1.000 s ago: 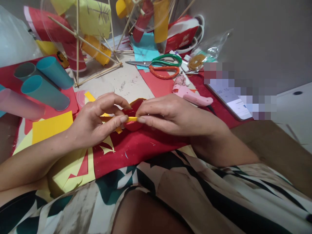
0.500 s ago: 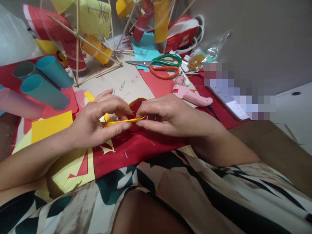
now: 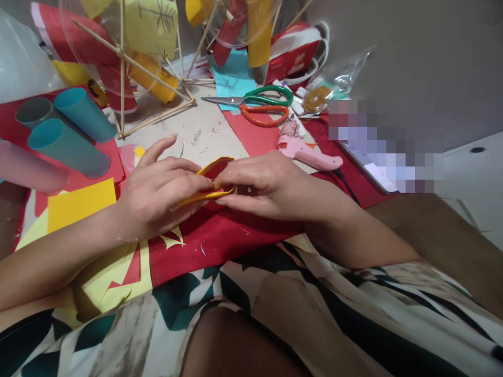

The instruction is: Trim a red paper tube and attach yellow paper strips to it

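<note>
Both hands work on a piece of yellow paper [image 3: 202,197] that is bent or folded, with a second edge rising behind the fingers. My left hand [image 3: 159,187] lies across its left part, fingers over the top and one finger lifted away; the thumb is mostly hidden. From the right, my right hand [image 3: 261,180] pinches the paper's right end between thumb and fingers. The fingertips of the two hands meet at the middle. Red cloth [image 3: 236,230] lies below them. Yellow paper scraps [image 3: 173,238] are near my left wrist.
Scissors [image 3: 267,104] and a pink glue gun [image 3: 308,154] lie beyond my right hand. Several translucent cups [image 3: 70,146] stand or lean at left. Stick frames [image 3: 122,78] with paper rolls rise at the back. A phone [image 3: 369,162] is at right.
My left hand has rolled over the yellow paper, its fingers now reaching across the top and its thumb dropping from view. My right hand keeps its pinch almost in place.
</note>
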A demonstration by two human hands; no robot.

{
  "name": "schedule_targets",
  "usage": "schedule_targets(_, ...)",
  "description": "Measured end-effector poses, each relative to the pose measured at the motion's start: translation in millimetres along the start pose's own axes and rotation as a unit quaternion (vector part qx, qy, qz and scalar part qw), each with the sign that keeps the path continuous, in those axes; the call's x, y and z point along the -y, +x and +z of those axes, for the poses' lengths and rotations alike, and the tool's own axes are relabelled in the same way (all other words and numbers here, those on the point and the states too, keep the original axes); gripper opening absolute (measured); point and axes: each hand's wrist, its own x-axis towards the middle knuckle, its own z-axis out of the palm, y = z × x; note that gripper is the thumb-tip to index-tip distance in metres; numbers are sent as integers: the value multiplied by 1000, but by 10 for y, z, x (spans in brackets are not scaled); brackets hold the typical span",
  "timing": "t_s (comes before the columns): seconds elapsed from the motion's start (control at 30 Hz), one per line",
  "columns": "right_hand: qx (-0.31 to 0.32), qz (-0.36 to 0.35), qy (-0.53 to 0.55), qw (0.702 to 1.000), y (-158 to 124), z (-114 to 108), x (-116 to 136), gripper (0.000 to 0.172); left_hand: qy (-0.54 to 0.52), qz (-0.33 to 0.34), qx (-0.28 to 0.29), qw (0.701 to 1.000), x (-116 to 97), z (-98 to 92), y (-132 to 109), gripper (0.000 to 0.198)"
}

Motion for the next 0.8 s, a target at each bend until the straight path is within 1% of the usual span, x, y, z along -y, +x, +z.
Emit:
schedule_targets(0.1,-2,0,-1,1000,-1,4,-10,8,68,71,-23,995,11,-23,-19,10)
schedule_targets(0.17,0,-2,-6,1000,-3,5,-15,9,93,106,-25,990,21,-57,-22,6)
schedule_targets(0.3,7,-4,-10,1000,-8,2,-11,10,114,116,-34,986,35,-94,-14,10)
schedule_targets(0.37,10,-4,-7,1000,-10,-2,-8,10,95,94,-32,991,38,-80,-9,10)
schedule_targets(0.5,15,-4,-6,1000,-13,-3,-12,14,5,-11,4,1000,49,-36,4,8)
schedule_targets(0.6,17,-4,-8,1000,-13,-2,-22,14,-42,-51,19,998,76,-26,18,5)
schedule_targets(0.63,18,-4,-8,1000,-14,-4,-25,14,-40,-50,19,998,87,-24,21,5)
schedule_targets(0.67,19,-2,-9,1000,-14,-8,-27,14,-27,-35,9,999,97,-21,24,5)
schedule_targets(0.73,23,0,-9,1000,-14,-17,-29,15,14,25,-21,999,110,-15,26,3)
schedule_targets(0.8,27,0,-9,1000,-13,-27,-29,15,33,76,-41,996,108,-12,29,11)
